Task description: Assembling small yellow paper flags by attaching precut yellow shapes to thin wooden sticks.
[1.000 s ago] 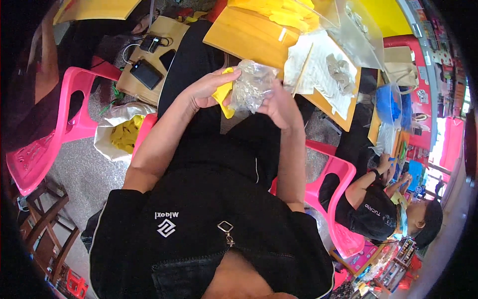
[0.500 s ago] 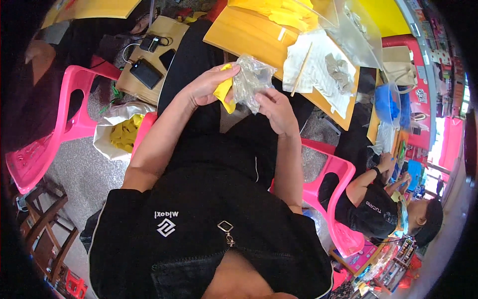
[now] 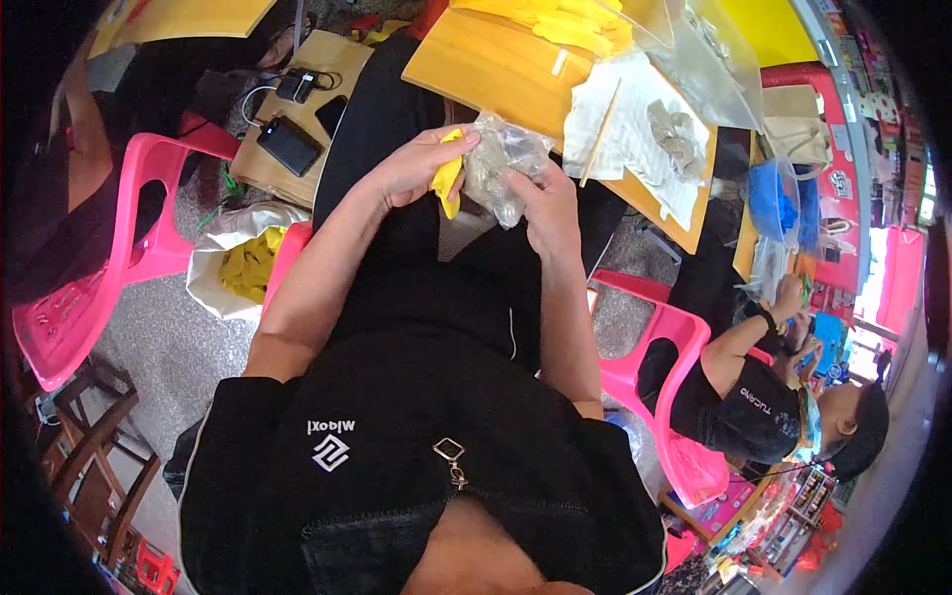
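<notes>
While the left hand (image 3: 421,166) clamps a yellow piece (image 3: 447,186), as yet outside it, the right hand (image 3: 550,205) pinches a clear plastic bag (image 3: 489,177).

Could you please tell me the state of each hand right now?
Left hand: closed, holding a yellow piece and the edge of a clear plastic bag.
Right hand: closed, holding the same bag.

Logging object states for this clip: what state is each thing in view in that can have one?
Left hand: closed on the yellow piece and clear bag
Right hand: pinching the clear bag
Clear bag: crumpled, held between both hands
Yellow piece: bent, in the left hand
White sack: open, yellow pieces inside
White sheet: spread out, wrinkled
Stick: lying on the white sheet
Black device: lying flat
</notes>
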